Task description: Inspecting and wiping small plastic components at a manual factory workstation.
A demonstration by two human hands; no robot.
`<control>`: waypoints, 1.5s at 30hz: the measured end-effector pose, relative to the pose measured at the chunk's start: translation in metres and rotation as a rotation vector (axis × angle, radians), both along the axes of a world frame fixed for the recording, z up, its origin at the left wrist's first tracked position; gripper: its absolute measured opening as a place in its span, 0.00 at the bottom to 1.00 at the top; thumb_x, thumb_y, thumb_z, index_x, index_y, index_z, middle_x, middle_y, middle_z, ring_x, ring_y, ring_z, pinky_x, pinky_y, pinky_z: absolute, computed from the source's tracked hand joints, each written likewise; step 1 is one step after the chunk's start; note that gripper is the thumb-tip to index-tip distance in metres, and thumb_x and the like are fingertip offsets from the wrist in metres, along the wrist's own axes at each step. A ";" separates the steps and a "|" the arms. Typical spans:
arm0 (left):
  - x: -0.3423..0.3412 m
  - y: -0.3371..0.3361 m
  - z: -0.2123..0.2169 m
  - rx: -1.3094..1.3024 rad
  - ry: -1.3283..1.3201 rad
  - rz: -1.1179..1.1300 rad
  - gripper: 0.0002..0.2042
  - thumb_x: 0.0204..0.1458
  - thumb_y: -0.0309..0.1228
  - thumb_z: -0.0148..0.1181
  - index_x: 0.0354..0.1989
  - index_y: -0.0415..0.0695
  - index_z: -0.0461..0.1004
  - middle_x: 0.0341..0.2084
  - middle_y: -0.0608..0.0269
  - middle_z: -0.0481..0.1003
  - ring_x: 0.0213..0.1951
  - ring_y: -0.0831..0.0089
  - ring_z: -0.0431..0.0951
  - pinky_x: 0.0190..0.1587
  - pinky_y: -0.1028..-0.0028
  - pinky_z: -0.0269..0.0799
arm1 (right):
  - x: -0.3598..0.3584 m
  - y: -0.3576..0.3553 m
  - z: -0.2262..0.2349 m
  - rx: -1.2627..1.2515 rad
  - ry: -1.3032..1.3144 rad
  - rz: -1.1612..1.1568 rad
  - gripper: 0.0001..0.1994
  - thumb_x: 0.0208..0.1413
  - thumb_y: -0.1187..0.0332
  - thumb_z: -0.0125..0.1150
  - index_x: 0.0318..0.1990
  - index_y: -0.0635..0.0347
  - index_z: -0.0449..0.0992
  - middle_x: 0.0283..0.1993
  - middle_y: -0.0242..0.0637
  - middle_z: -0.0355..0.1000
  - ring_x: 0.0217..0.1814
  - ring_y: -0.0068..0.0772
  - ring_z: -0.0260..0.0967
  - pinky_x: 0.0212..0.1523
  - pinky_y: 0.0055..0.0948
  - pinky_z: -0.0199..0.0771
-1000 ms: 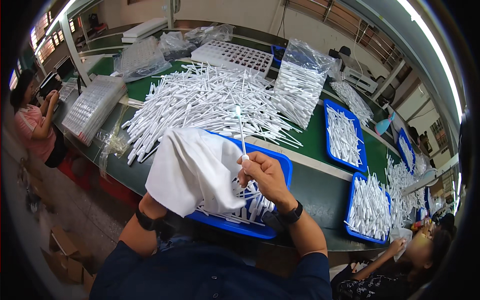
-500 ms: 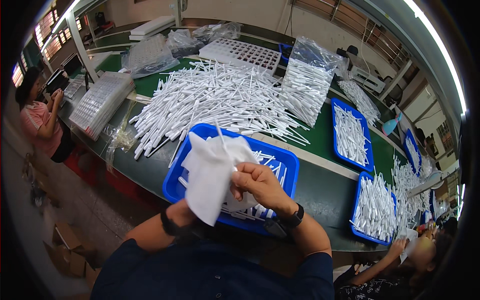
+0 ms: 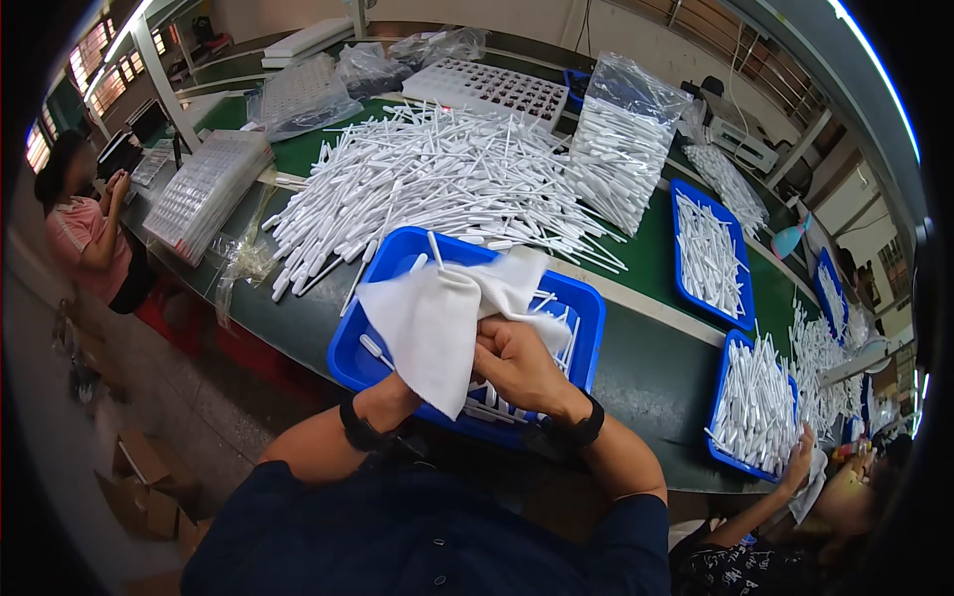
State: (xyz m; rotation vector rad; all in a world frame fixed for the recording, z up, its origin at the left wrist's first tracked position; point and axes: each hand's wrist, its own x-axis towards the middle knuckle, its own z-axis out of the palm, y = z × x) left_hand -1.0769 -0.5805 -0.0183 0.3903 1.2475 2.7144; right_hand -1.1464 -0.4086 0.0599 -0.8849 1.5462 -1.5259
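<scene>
A white cloth (image 3: 437,313) hangs over the near blue tray (image 3: 598,328), with one thin white plastic stick (image 3: 434,248) poking out of its upper edge. My right hand (image 3: 517,363) is closed, its fingers pinching a fold of the cloth from the right. From the left, my left hand (image 3: 397,395) reaches under the cloth, which hides its fingers. Inside the tray lie several loose white sticks with thicker ends, partly covered by the cloth and my hands.
A large heap of white sticks (image 3: 437,189) spreads behind the tray. Right of it stand a clear bag of sticks (image 3: 621,149) and filled blue trays (image 3: 711,253). Stacked clear trays (image 3: 209,194) stand at left. Co-workers sit at left and lower right; the latter holds a white cloth (image 3: 810,487).
The cloth has spread wider to the right, and the stick's tip now leans left at its top. My right hand has shifted slightly right. The lower-right co-worker's hand has risen toward a tray.
</scene>
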 end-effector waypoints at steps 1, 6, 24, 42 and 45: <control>0.007 -0.003 -0.003 -0.451 -0.001 0.280 0.24 0.65 0.38 0.53 0.64 0.39 0.60 0.49 0.60 0.72 0.47 0.70 0.76 0.48 0.71 0.76 | 0.000 0.001 -0.002 0.025 0.049 -0.028 0.09 0.66 0.69 0.55 0.43 0.68 0.73 0.31 0.29 0.73 0.29 0.15 0.67 0.31 0.19 0.68; 0.040 -0.019 0.035 0.120 -0.098 0.330 0.25 0.64 0.36 0.54 0.66 0.41 0.58 0.53 0.62 0.70 0.55 0.70 0.70 0.58 0.68 0.70 | 0.004 0.001 0.018 0.161 0.369 0.010 0.09 0.65 0.69 0.54 0.44 0.68 0.74 0.31 0.31 0.74 0.30 0.16 0.69 0.31 0.21 0.70; -0.003 0.038 0.063 -1.344 0.301 0.249 0.19 0.60 0.25 0.53 0.59 0.37 0.64 0.47 0.59 0.70 0.47 0.72 0.72 0.50 0.77 0.70 | -0.022 0.015 0.027 -0.034 0.263 -0.291 0.12 0.67 0.64 0.56 0.38 0.65 0.77 0.31 0.31 0.76 0.29 0.17 0.67 0.32 0.20 0.68; 0.032 -0.052 0.008 -0.002 -0.185 0.565 0.22 0.69 0.40 0.39 0.67 0.42 0.55 0.59 0.57 0.66 0.58 0.67 0.70 0.60 0.68 0.70 | -0.083 0.033 0.014 0.401 0.483 -0.374 0.14 0.64 0.62 0.58 0.40 0.69 0.78 0.34 0.42 0.78 0.32 0.31 0.76 0.35 0.29 0.75; 0.032 -0.060 -0.035 -0.257 -0.100 0.684 0.19 0.69 0.35 0.42 0.64 0.41 0.58 0.57 0.58 0.66 0.57 0.69 0.69 0.58 0.69 0.71 | -0.128 0.009 0.007 0.595 1.025 -0.369 0.14 0.60 0.65 0.58 0.44 0.69 0.78 0.35 0.52 0.78 0.35 0.47 0.77 0.36 0.37 0.76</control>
